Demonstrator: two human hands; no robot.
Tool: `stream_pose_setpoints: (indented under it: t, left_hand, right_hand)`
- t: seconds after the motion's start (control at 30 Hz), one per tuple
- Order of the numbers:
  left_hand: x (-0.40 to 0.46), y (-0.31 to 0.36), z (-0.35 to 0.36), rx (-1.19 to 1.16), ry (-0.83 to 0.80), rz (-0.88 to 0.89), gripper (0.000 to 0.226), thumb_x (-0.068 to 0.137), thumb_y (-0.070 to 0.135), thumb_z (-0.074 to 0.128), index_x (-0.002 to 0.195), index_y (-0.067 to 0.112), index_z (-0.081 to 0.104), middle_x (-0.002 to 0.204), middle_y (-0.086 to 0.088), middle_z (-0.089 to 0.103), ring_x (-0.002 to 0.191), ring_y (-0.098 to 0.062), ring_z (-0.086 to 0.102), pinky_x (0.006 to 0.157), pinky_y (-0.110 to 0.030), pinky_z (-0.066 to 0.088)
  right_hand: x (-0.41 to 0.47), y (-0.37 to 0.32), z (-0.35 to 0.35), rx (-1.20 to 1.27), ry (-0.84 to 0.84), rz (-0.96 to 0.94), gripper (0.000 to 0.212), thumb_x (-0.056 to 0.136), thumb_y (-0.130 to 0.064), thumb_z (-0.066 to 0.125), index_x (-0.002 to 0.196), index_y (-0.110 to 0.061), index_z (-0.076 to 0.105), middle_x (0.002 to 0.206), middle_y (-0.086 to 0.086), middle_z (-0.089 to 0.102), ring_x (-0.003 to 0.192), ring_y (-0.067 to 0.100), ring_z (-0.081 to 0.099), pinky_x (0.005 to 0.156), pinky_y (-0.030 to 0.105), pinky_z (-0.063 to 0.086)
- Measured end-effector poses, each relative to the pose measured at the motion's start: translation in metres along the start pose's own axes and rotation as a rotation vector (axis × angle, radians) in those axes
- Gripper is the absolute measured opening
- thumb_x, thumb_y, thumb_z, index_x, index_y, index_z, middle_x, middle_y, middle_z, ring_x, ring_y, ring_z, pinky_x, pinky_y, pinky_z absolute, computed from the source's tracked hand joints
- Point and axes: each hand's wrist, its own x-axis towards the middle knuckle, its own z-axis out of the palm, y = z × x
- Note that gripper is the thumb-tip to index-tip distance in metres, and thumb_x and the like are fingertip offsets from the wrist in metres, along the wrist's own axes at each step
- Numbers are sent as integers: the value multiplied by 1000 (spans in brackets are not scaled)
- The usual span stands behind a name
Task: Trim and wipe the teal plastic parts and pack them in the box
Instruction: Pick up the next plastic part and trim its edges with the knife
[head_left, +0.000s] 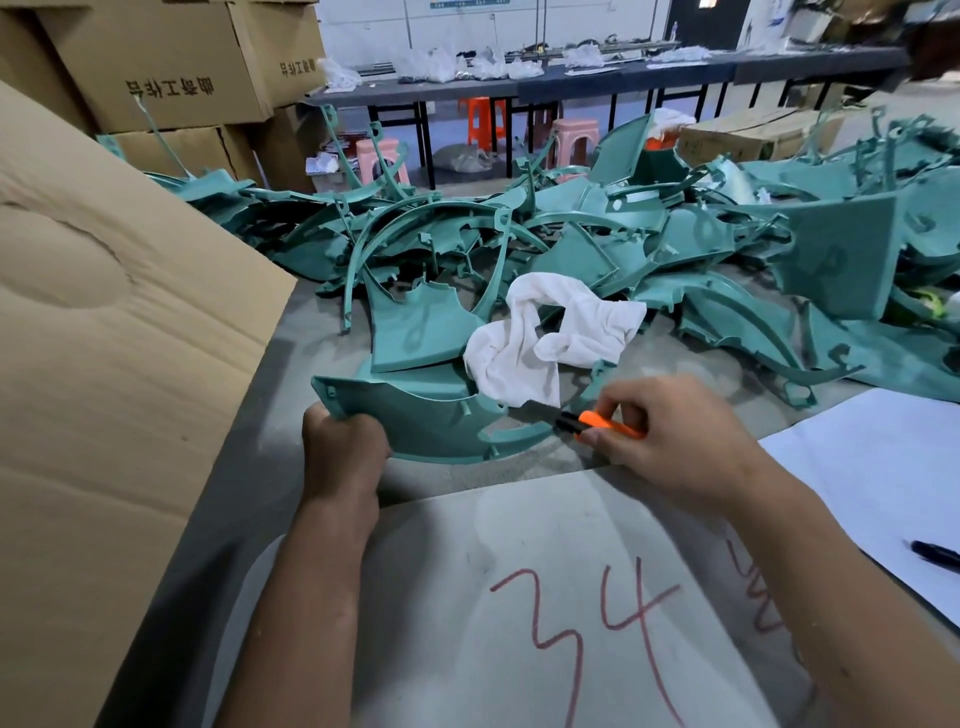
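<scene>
The teal part (426, 421) lies low in the centre of the frame, on the table (291, 364). It looks light, thin and springy, with narrow arms that would probably flex or snap, so the thick corner is the safest hold. The left hand (340, 441) grips that left corner. The right hand (670, 436) pinches an orange knife (597, 422), blade at the part's right edge. A white cloth (545, 338) lies just above, before the pile (675, 249); the box flap (104, 312) fills the left.

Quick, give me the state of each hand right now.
Left hand: closed, gripping the near end of a teal plastic part.
Right hand: closed, pinching an orange utility knife with its blade at the part's edge.
</scene>
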Motion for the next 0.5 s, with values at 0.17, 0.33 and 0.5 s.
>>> stream_pose_setpoints:
  t: [0.17,0.33,0.5]
  left_hand:
    - [-1,2,-2,-7,-68,64,50,69,-21,39,60,21,64,48,16,56,46,-1,48,40,-14,38]
    - [-4,1,2,32,34,171,26,67,-14,39,66,8,53,58,8,54,59,-16,44,42,-23,38]
    - [-1,7,-7,34,-30,328,34,65,5,37,56,28,60,46,19,48,46,-2,36,41,-15,33]
  right_hand:
    - [2,14,-5,-144,60,218,31,85,-48,77,69,-32,56,68,-8,56,66,17,54,51,28,25]
    - [1,22,-10,-177,223,293,27,86,-49,79,72,-32,62,69,-9,59,64,18,56,51,25,31]
    - [2,18,-11,-162,397,249,25,86,-40,81,75,-25,65,56,-12,48,53,12,46,50,22,25]
